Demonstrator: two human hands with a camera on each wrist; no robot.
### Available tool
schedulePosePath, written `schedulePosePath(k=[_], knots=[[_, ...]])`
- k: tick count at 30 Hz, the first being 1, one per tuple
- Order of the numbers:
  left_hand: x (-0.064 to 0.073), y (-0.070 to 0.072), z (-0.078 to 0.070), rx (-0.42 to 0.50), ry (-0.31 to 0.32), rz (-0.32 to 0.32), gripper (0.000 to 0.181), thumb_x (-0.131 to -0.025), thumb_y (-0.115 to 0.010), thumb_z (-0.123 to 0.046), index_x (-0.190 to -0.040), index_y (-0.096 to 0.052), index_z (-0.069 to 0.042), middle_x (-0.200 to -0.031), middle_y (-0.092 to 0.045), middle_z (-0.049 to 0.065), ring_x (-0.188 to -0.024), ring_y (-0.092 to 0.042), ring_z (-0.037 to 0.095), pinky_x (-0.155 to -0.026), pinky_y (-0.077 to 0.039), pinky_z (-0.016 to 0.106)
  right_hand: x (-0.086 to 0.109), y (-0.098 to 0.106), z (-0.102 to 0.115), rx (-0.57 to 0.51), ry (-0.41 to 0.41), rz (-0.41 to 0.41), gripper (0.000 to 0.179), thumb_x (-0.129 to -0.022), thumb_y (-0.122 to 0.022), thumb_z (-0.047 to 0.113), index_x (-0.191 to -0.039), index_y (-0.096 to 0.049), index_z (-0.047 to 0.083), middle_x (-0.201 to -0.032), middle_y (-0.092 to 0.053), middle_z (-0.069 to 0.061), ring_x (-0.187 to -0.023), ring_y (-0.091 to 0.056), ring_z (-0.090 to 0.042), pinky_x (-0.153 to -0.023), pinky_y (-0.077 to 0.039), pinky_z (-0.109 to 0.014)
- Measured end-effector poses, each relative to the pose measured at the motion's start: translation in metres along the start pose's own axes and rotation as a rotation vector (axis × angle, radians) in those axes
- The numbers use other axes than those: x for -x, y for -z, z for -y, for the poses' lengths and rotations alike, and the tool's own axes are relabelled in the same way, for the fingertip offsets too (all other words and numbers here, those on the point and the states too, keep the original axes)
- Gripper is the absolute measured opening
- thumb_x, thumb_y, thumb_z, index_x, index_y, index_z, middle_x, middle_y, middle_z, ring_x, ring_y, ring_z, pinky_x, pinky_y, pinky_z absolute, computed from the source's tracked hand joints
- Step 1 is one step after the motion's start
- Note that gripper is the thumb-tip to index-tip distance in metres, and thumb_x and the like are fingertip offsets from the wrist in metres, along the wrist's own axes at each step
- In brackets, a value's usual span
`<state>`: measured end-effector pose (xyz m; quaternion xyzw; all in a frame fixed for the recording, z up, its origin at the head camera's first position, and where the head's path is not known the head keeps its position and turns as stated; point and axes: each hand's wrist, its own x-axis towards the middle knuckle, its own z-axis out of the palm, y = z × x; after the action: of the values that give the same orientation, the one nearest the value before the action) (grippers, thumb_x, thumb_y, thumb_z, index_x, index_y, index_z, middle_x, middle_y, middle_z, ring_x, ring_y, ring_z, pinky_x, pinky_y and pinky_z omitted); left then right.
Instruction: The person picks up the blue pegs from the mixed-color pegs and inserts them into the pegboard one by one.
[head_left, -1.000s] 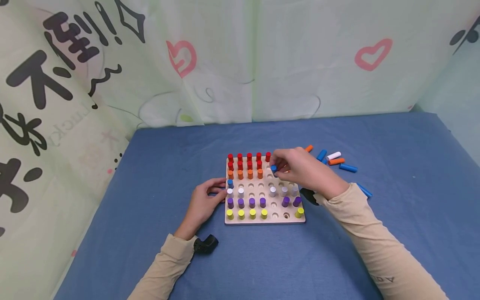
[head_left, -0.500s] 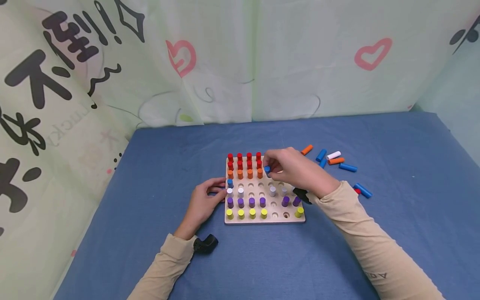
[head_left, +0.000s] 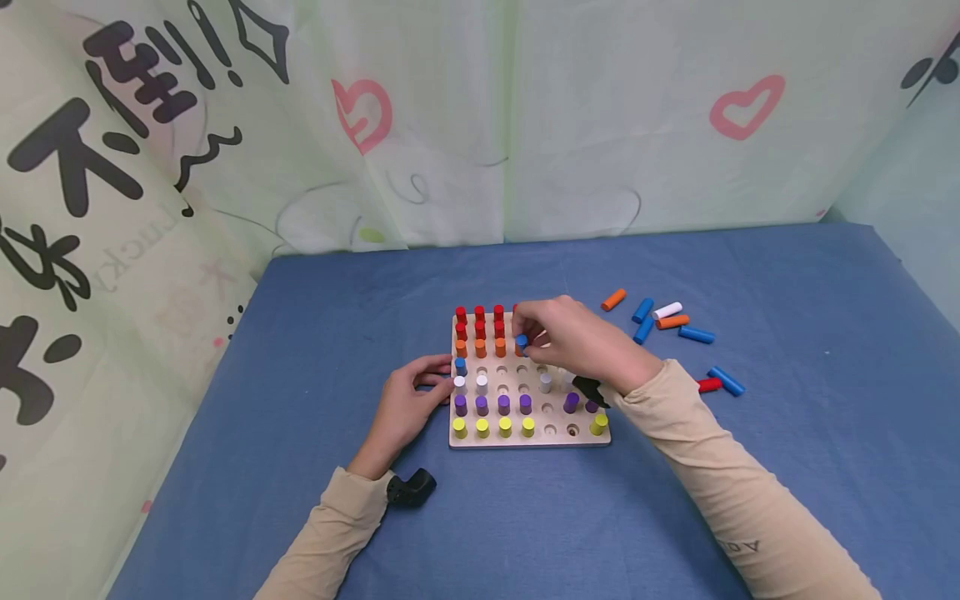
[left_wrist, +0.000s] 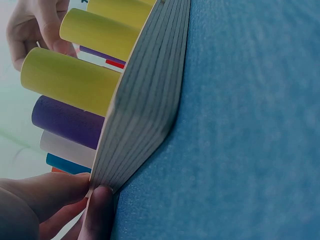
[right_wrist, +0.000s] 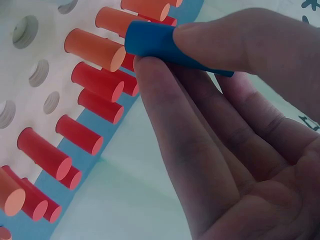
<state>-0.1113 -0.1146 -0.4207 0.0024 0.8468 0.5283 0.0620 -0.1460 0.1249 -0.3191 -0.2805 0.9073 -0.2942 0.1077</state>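
Note:
A wooden pegboard [head_left: 495, 443] lies on the blue cloth, with rows of red, orange, blue, white, purple and yellow pegs standing in it. My left hand [head_left: 405, 408] pinches the board's left edge; in the left wrist view a thumb [left_wrist: 100, 215] and fingers meet at that edge. My right hand [head_left: 581, 342] holds a blue peg [right_wrist: 150, 40] between thumb and fingertips. That peg is above the board, beside the end of the orange row [right_wrist: 92, 47]. One blue peg [head_left: 461, 367] stands in the leftmost hole of its row, with bare holes to its right.
Right of the board lie loose pegs: orange [head_left: 613, 300], white [head_left: 667, 311], several blue ones [head_left: 696, 335] and a red one [head_left: 709, 385] near the right sleeve. A printed curtain [head_left: 570, 150] hangs behind the table. Both wrists carry a black device [head_left: 412, 489].
My right hand has moved left over the board with the blue peg, uncovering more of the loose pegs on the right. My left hand has stayed at the board's edge.

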Motion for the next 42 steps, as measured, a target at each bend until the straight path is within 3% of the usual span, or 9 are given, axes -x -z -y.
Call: schedulePosePath(k=[21, 29, 42], knots=[[0.000, 0.001, 0.001, -0.001, -0.022, -0.003, 0.036, -0.094, -0.069, -0.013, -0.129, -0.065, -0.010, -0.117, -0.069, 0.006, -0.098, -0.066, 0.018, -0.080, -0.059, 0.028, -0.013, -0.008, 0.011, -0.006, 0.022, 0.041, 0.012, -0.087, -0.068, -0.005, -0.096, -0.063, 0.002, -0.091, -0.068, -0.008, -0.091, -0.069, -0.017, -0.079, -0.059, -0.029], [-0.001, 0.001, 0.001, 0.010, -0.039, -0.002, 0.035, -0.093, -0.069, -0.011, -0.128, -0.065, -0.007, -0.116, -0.069, 0.008, -0.097, -0.067, 0.018, -0.077, -0.059, 0.027, -0.016, -0.012, 0.012, 0.019, 0.043, 0.039, 0.022, -0.087, -0.067, -0.005, -0.107, -0.068, 0.003, -0.100, -0.071, -0.008, -0.091, -0.069, -0.018, -0.081, -0.059, -0.032], [0.000, 0.001, 0.000, 0.007, -0.015, 0.003, 0.035, -0.094, -0.069, -0.013, -0.128, -0.065, -0.010, -0.116, -0.069, 0.005, -0.098, -0.067, 0.017, -0.079, -0.059, 0.027, -0.021, -0.015, 0.016, 0.027, 0.056, 0.056, 0.017, -0.087, -0.069, -0.004, -0.102, -0.070, 0.003, -0.097, -0.071, -0.007, -0.088, -0.070, -0.017, -0.083, -0.059, -0.032]])
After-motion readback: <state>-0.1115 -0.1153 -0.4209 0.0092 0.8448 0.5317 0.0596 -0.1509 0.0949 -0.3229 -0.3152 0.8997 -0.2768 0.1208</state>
